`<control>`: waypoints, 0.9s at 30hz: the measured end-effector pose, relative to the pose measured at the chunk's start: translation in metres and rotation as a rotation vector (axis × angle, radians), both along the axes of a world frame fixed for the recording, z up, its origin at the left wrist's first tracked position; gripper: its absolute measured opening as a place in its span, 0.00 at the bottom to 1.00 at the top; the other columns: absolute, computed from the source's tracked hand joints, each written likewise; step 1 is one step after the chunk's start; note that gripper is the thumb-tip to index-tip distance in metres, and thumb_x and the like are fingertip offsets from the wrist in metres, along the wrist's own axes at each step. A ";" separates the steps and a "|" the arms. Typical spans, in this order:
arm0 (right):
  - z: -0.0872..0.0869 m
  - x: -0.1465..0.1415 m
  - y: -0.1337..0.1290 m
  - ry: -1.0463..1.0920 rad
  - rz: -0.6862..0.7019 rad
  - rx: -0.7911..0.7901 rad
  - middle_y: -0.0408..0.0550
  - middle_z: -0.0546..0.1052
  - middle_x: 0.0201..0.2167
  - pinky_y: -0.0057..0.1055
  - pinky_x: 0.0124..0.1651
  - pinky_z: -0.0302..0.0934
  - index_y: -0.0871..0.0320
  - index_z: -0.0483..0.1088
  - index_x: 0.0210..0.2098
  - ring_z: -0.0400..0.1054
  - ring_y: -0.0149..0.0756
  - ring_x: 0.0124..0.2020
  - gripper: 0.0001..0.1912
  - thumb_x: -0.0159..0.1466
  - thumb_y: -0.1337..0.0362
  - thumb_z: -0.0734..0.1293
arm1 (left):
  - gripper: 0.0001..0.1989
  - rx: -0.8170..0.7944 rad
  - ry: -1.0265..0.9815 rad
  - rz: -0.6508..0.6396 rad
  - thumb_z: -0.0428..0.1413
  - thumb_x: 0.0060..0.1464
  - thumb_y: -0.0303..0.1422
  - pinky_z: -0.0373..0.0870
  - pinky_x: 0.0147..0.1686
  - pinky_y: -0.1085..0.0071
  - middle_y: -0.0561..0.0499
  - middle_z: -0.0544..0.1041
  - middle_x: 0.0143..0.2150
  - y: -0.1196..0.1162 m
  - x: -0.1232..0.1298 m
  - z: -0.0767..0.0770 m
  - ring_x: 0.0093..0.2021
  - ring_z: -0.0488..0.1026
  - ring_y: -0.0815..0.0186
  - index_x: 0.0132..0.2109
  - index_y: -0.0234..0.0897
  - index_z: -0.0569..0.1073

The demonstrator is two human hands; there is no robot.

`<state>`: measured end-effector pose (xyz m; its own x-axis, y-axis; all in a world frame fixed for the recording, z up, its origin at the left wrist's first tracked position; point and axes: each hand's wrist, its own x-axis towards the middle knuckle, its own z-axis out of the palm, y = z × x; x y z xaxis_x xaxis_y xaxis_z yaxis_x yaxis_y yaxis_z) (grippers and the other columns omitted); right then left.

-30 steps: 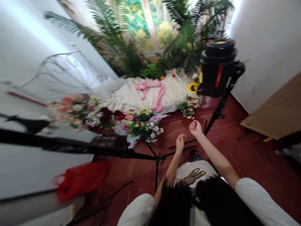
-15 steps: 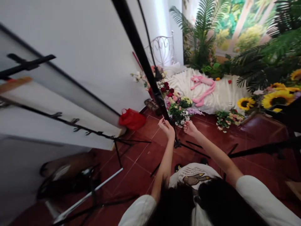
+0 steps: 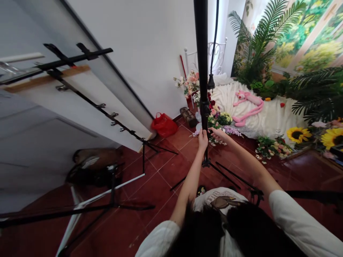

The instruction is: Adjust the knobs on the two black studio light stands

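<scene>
A black light stand (image 3: 201, 46) rises upright in front of me, its top out of view. My left hand (image 3: 203, 140) is closed around the lower part of its pole, below a dark clamp collar (image 3: 204, 107). Against the pole's right side, my right hand (image 3: 218, 134) has its fingers curled in a pinch at the stand; the exact part between them is partly hidden. Along the pole hangs a black cord with a plug (image 3: 211, 82) at its end. The stand's spread legs (image 3: 225, 175) rest on the tiles near my feet.
At the left, a black crossbar with clips (image 3: 99, 105) runs beside a white board. A red bag (image 3: 164, 125) sits by the wall. Flowers (image 3: 225, 119) and a white-draped bed with a pink plush toy (image 3: 250, 101) lie ahead. More stand legs (image 3: 115, 205) cross the floor.
My hands were apart beside the pole and now both meet at it. The view has turned left, and the pole, tilted in the picture before, now looks nearly vertical.
</scene>
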<state>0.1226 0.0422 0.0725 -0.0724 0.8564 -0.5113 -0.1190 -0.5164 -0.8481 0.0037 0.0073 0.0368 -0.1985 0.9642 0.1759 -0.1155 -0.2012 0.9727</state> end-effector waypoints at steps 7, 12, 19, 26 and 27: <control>-0.009 0.001 0.002 -0.117 0.118 0.031 0.38 0.62 0.12 0.21 0.15 0.44 0.56 0.63 0.22 0.50 0.23 0.12 0.18 0.66 0.56 0.65 | 0.24 -0.026 -0.034 0.045 0.51 0.55 0.57 0.69 0.48 0.67 0.48 0.72 0.33 -0.001 0.003 0.003 0.40 0.72 0.62 0.33 0.40 0.69; -0.026 0.003 -0.018 -0.078 0.101 0.321 0.37 0.68 0.19 0.19 0.24 0.54 0.58 0.67 0.26 0.58 0.23 0.19 0.14 0.67 0.61 0.62 | 0.25 0.020 -0.033 0.020 0.49 0.55 0.58 0.68 0.45 0.68 0.49 0.72 0.33 -0.001 0.003 0.003 0.37 0.71 0.64 0.34 0.40 0.69; -0.041 0.012 -0.023 -0.024 0.115 0.403 0.36 0.70 0.27 0.21 0.27 0.56 0.55 0.67 0.42 0.60 0.24 0.22 0.18 0.61 0.49 0.67 | 0.28 0.103 0.053 0.036 0.44 0.57 0.60 0.67 0.42 0.69 0.49 0.72 0.33 0.002 0.003 -0.003 0.35 0.70 0.65 0.36 0.38 0.68; -0.018 0.031 -0.005 -0.668 0.236 0.446 0.39 0.63 0.16 0.25 0.28 0.56 0.58 0.66 0.21 0.56 0.27 0.19 0.30 0.63 0.38 0.59 | 0.28 0.146 0.092 0.043 0.43 0.58 0.59 0.67 0.42 0.69 0.50 0.70 0.32 0.006 0.002 -0.008 0.34 0.68 0.66 0.33 0.38 0.67; -0.011 0.028 -0.002 -0.747 0.282 0.420 0.41 0.64 0.15 0.26 0.29 0.57 0.59 0.67 0.19 0.58 0.28 0.19 0.33 0.65 0.38 0.56 | 0.28 0.144 0.093 0.040 0.43 0.58 0.59 0.67 0.42 0.69 0.50 0.70 0.31 0.006 0.002 -0.008 0.33 0.68 0.66 0.33 0.38 0.67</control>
<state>0.1511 0.0403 0.0610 -0.0829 0.9839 -0.1582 0.6229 -0.0728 -0.7789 0.0059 0.0131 0.0285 -0.2129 0.9193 0.3309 -0.0156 -0.3419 0.9396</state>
